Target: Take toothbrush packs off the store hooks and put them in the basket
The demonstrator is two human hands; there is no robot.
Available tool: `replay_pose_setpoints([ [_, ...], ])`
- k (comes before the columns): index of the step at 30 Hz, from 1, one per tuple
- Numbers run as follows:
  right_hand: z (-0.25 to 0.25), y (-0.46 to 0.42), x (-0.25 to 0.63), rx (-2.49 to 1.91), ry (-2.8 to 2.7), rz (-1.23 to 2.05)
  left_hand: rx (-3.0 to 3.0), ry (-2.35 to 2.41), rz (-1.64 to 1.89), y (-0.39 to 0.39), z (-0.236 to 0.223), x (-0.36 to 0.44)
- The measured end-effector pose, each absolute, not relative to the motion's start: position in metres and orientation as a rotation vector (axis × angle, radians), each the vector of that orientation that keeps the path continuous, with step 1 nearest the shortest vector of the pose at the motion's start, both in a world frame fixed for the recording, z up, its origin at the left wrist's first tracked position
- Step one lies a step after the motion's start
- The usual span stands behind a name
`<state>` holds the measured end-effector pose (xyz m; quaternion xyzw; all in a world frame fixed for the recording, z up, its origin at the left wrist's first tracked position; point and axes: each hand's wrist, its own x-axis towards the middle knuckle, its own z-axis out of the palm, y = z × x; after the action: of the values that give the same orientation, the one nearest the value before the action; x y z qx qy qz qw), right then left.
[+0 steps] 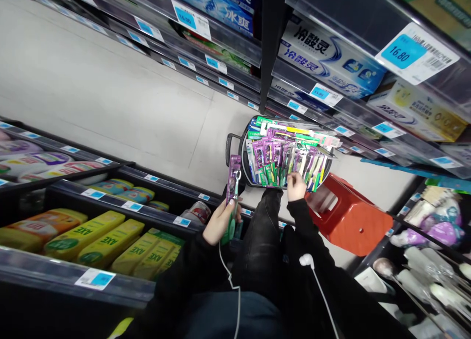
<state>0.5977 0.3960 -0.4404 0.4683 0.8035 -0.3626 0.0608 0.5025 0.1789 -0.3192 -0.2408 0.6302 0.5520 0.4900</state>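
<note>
My left hand [220, 221] is closed round a purple-and-green packaged toothbrush [232, 179], held upright beside the basket; whether more packs lie behind it I cannot tell. A black basket [241, 150] with a side handle sits on the floor before my knees. Packed toothbrushes [274, 155] in purple, green and white wrapping fill it, most standing in a row and some lying flat across the back. Over the basket's near edge is my right hand [296, 187], its fingers curled together at the packs. What those fingers grip, if anything, is too small to make out.
A red plastic stool [353, 216] stands right of the basket. Toothpaste boxes [324, 54] line the shelves ahead. Yellow AXE bottles [88, 233] fill the lower left shelf. Wrapped utensils [434, 275] are at right. A white earphone cord [320, 290] hangs before me.
</note>
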Motion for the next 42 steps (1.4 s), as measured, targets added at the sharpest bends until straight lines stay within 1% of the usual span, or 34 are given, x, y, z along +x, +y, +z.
replay_pose_setpoints([
  [2, -0.413, 0.373, 0.599, 1.257, 2.355, -1.369, -0.584, 1.453, 1.417, 0.184, -0.318, 0.504],
  [5, -0.371, 0.337, 0.598, 1.008, 2.043, -1.902, -0.591, 1.37, 1.517, 0.196, -0.314, 0.503],
  [7, -0.346, 0.321, 0.594, 0.97, 1.854, -2.129, -0.575, 1.355, 1.521, 0.207, -0.31, 0.5],
  [10, -0.322, 0.317, 0.587, 1.066, 1.786, -2.233, -0.513, 1.353, 1.491, 0.221, -0.306, 0.494],
  [13, -0.312, 0.327, 0.583, 1.081, 1.776, -2.267, -0.435, 1.298, 1.526, 0.229, -0.307, 0.491],
  [18, -0.308, 0.341, 0.583, 1.059, 1.855, -2.127, -0.247, 1.271, 1.55, 0.233, -0.314, 0.496],
  [22, -0.315, 0.359, 0.589, 0.987, 2.09, -1.946, -0.065, 1.387, 1.42, 0.234, -0.316, 0.499],
  [24, -0.325, 0.383, 0.595, 1.052, 2.373, -1.686, -0.004, 1.488, 1.297, 0.231, -0.318, 0.501],
  [26, -0.342, 0.421, 0.601, 1.169, 2.676, -1.26, 0.015, 1.571, 1.203, 0.223, -0.325, 0.502],
  [28, -0.361, 0.468, 0.6, 1.182, 2.851, -0.839, -0.029, 1.633, 1.144, 0.21, -0.334, 0.502],
  [30, -0.382, 0.515, 0.588, 1.041, 2.906, -0.565, -0.124, 1.68, 1.099, 0.195, -0.344, 0.501],
  [32, -0.402, 0.553, 0.565, 0.867, 2.888, -0.42, -0.22, 1.694, 1.064, 0.181, -0.35, 0.499],
  [34, -0.42, 0.576, 0.536, 0.701, 2.822, -0.427, -0.293, 1.7, 1.056, 0.169, -0.353, 0.496],
  [37, -0.444, 0.589, 0.497, 0.58, 2.738, -0.54, -0.355, 1.705, 1.063, 0.161, -0.353, 0.495],
  [40, -0.459, 0.592, 0.478, 0.592, 2.677, -0.671, -0.363, 1.701, 1.047, 0.161, -0.351, 0.498],
  [42, -0.462, 0.592, 0.482, 0.671, 2.653, -0.753, -0.337, 1.71, 1.033, 0.161, -0.351, 0.503],
])
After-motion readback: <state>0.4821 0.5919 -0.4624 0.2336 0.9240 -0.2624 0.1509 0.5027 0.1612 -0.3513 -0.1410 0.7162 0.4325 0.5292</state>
